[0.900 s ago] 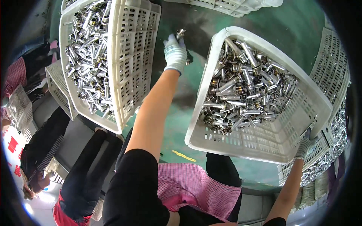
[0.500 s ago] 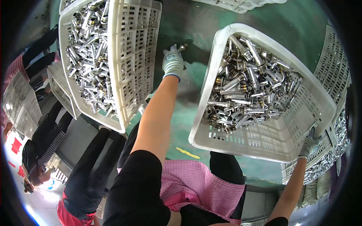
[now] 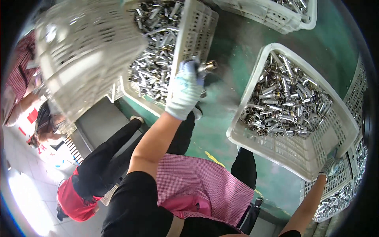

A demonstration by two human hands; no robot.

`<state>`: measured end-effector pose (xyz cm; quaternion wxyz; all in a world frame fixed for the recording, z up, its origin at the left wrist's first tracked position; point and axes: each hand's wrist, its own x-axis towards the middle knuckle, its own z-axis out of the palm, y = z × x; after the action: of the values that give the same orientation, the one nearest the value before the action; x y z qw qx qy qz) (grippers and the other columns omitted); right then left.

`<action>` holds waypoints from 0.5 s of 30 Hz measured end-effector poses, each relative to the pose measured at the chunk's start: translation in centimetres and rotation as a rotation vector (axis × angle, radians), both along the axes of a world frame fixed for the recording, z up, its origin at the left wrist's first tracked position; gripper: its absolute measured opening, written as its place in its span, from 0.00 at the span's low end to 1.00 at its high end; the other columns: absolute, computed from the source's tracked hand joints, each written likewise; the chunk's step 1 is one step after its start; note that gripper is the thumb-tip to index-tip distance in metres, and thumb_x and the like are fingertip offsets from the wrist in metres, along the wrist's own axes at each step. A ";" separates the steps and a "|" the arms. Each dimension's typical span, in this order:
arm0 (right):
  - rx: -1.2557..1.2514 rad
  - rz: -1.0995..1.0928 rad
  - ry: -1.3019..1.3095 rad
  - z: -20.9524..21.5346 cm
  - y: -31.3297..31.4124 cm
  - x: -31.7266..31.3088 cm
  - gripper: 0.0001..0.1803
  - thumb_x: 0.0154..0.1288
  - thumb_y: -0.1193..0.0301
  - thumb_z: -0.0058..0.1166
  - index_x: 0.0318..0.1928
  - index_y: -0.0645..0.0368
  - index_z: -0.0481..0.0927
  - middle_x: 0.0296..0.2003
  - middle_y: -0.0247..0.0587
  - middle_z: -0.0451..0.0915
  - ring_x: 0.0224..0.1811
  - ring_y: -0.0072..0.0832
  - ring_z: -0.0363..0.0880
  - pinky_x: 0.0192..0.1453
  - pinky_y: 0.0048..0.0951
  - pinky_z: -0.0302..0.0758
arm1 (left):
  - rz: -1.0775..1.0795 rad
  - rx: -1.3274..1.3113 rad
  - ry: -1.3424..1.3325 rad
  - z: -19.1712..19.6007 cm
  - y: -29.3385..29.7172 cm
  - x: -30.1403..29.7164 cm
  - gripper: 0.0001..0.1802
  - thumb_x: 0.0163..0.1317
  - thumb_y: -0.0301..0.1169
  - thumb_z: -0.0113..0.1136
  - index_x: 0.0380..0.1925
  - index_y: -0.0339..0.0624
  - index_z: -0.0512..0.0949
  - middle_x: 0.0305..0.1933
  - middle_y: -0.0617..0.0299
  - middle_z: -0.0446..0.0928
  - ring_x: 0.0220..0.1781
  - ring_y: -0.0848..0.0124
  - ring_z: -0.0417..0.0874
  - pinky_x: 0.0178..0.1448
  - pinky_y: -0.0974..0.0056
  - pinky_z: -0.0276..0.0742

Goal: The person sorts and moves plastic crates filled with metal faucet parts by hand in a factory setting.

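Observation:
My left hand [image 3: 184, 93], in a pale striped work glove, is closed around metal tube fittings [image 3: 208, 66]. One fitting with a brass-coloured end sticks out past the fingers. The hand is raised beside the left white plastic basket [image 3: 199, 29], covering part of its near wall. That basket holds a heap of shiny metal tube pieces [image 3: 156, 65]. On the right, a white basket [image 3: 241, 106] stands tilted, with similar fittings [image 3: 286, 96] piled toward its far side. My gloved right hand [image 3: 329, 166] grips its near right rim.
A motion-blurred white basket [image 3: 87, 55] fills the upper left, beside another person in pink checks [image 3: 23, 59]. More baskets of metal parts stand at the far edge [image 3: 272, 15] and lower right [image 3: 331, 203]. A person in red [image 3: 77, 197] is at lower left.
My left hand has risen from the green floor with fittings in it. A blurred white basket has appeared at upper left. The view has shifted; my right hand stays on the basket rim.

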<state>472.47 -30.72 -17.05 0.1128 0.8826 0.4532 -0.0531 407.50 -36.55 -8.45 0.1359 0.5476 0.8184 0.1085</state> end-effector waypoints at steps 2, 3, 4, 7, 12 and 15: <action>-0.010 -0.026 0.035 1.6 0.6 -3.1 0.42 0.53 0.37 0.46 0.54 0.63 0.70 0.50 0.58 0.74 0.48 0.51 0.75 0.49 0.45 0.72 | -0.045 0.043 0.174 3.9 -0.8 -2.9 0.13 0.54 0.29 0.57 0.38 0.38 0.68 0.36 0.46 0.71 0.32 0.48 0.75 0.35 0.52 0.72; -0.095 -0.070 0.014 2.1 0.8 -3.8 0.43 0.54 0.37 0.46 0.55 0.63 0.69 0.50 0.57 0.74 0.48 0.51 0.75 0.49 0.45 0.71 | -0.032 -0.016 0.265 4.6 -1.8 -4.7 0.13 0.55 0.30 0.56 0.38 0.38 0.68 0.37 0.46 0.71 0.32 0.49 0.76 0.35 0.51 0.72; -0.178 -0.110 -0.015 2.4 1.0 -4.0 0.43 0.54 0.37 0.45 0.57 0.62 0.68 0.50 0.57 0.74 0.48 0.51 0.75 0.50 0.45 0.71 | -0.016 -0.073 0.347 4.6 -2.9 -6.3 0.13 0.55 0.31 0.55 0.38 0.38 0.69 0.37 0.46 0.71 0.32 0.49 0.76 0.35 0.51 0.73; -0.146 -0.071 -0.027 0.8 0.0 -1.5 0.43 0.54 0.37 0.45 0.59 0.60 0.66 0.49 0.55 0.75 0.47 0.50 0.76 0.50 0.45 0.71 | -0.017 -0.469 0.535 3.9 -6.2 -9.0 0.15 0.55 0.32 0.54 0.42 0.40 0.70 0.41 0.46 0.70 0.34 0.51 0.78 0.34 0.50 0.76; -0.049 -0.047 0.083 0.4 0.3 -1.6 0.39 0.56 0.42 0.47 0.60 0.58 0.65 0.48 0.53 0.76 0.47 0.49 0.77 0.51 0.45 0.71 | 0.318 -0.631 0.597 2.1 -10.4 -12.9 0.29 0.52 0.37 0.59 0.54 0.45 0.63 0.52 0.47 0.66 0.48 0.53 0.75 0.45 0.53 0.77; -0.080 -0.033 0.226 0.1 -0.5 -2.8 0.38 0.57 0.45 0.48 0.61 0.57 0.64 0.51 0.53 0.74 0.49 0.50 0.75 0.53 0.45 0.70 | 0.238 -0.607 0.589 3.6 -11.8 -13.9 0.41 0.48 0.42 0.64 0.61 0.46 0.57 0.60 0.46 0.61 0.58 0.52 0.69 0.54 0.54 0.72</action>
<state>469.70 -31.19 -16.91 0.0953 0.8731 0.4462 -0.1719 393.60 -48.37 -4.83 0.0380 0.3924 0.8744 -0.2829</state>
